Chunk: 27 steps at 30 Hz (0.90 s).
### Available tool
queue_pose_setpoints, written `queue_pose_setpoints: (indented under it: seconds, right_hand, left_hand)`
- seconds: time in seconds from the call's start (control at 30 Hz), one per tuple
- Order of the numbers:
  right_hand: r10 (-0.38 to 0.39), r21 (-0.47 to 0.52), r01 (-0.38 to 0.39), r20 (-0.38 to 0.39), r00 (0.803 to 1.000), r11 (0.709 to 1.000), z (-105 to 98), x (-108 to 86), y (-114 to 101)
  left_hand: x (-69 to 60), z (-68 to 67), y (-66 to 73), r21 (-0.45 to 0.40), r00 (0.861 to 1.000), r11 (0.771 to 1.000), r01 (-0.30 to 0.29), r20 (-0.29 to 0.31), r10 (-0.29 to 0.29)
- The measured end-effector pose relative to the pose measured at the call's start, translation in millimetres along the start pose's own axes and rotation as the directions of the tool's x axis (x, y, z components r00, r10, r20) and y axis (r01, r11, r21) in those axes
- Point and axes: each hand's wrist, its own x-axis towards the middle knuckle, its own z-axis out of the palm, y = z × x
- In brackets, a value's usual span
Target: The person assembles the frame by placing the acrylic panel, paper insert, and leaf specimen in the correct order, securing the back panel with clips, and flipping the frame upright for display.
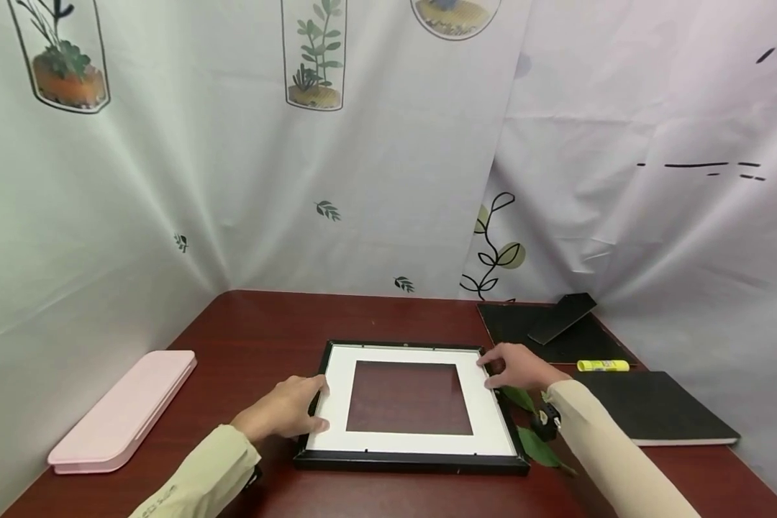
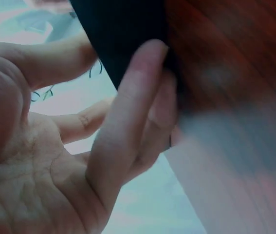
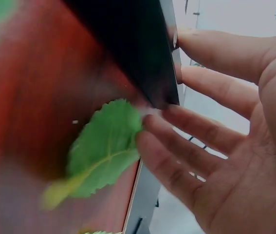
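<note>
A black picture frame (image 1: 414, 460) lies on the table in the head view, with a white mat (image 1: 408, 444) inside it. The mat has a rectangular window showing the dark red surface beneath. My left hand (image 1: 281, 409) grips the frame's left side, thumb over the edge; the left wrist view shows fingers against the black side (image 2: 123, 29). On the upper right side, my right hand (image 1: 518, 365) holds the frame between thumb and fingers. Green leaves (image 1: 537, 446) lie under my right forearm; one leaf (image 3: 106, 148) shows beside the fingertips in the right wrist view.
A pink case (image 1: 123, 410) sits at the table's left. Toward the back right lies a black backing board (image 1: 511, 324) with a stand flap (image 1: 563, 318). A yellow glue stick (image 1: 602, 365) and a black-covered book (image 1: 660, 406) are at the right. Patterned cloth (image 1: 388, 180) surrounds the table.
</note>
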Motion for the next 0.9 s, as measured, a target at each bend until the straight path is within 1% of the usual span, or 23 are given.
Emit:
queue_pose_setpoints:
  seconds: [0.1, 0.17, 0.27, 0.4, 0.5, 0.57, 0.67, 0.83, 0.9]
  right_hand:
    - [0.007, 0.027, -0.008, 0.031, 0.999, 1.000, 0.3, -11.8, -0.4]
    - [-0.006, 0.031, 0.005, 0.032, 0.999, 0.999, -0.3, -19.5, -1.8]
    - [-0.037, 0.035, 0.037, 0.019, 0.999, 0.999, -2.0, -27.9, -3.0]
    - [-0.073, 0.083, 0.069, 0.041, 0.997, 0.994, -3.7, -33.5, 0.7]
    - [-0.078, 0.130, 0.068, 0.072, 0.994, 0.989, -3.0, -37.6, 3.8]
    - [-0.078, 0.151, 0.064, 0.084, 0.993, 0.987, -1.6, -40.4, 4.8]
    - [-0.088, 0.199, 0.064, 0.110, 0.990, 0.978, 0.1, -45.8, 4.2]
    - [-0.109, 0.324, 0.055, 0.149, 0.983, 0.944, 2.3, -53.6, 2.3]
    - [-0.103, 0.349, 0.044, 0.151, 0.983, 0.936, 2.9, -54.5, 1.9]
  left_hand:
    - [-0.6, 0.0, -5.4, -0.070, 0.999, 0.997, 0.035, 0.043, -0.032]
    - [-0.5, -1.1, -9.4, -0.122, 0.997, 0.992, 0.040, 0.063, -0.032]
    - [-0.1, -4.0, -16.0, -0.187, 0.996, 0.982, 0.020, 0.094, -0.003]
    - [0.9, -6.8, -25.2, -0.260, 0.986, 0.965, -0.033, 0.150, 0.074]
    - [0.7, -8.4, -31.2, -0.309, 0.976, 0.949, -0.068, 0.176, 0.127]
    - [0.2, -9.4, -33.7, -0.334, 0.972, 0.939, -0.080, 0.183, 0.148]
    - [-1.0, -11.3, -36.1, -0.332, 0.968, 0.938, -0.098, 0.187, 0.167]
    - [-2.6, -13.9, -37.4, -0.256, 0.965, 0.954, -0.153, 0.168, 0.200]
    - [-1.8, -14.1, -37.1, -0.233, 0.966, 0.958, -0.165, 0.159, 0.205]
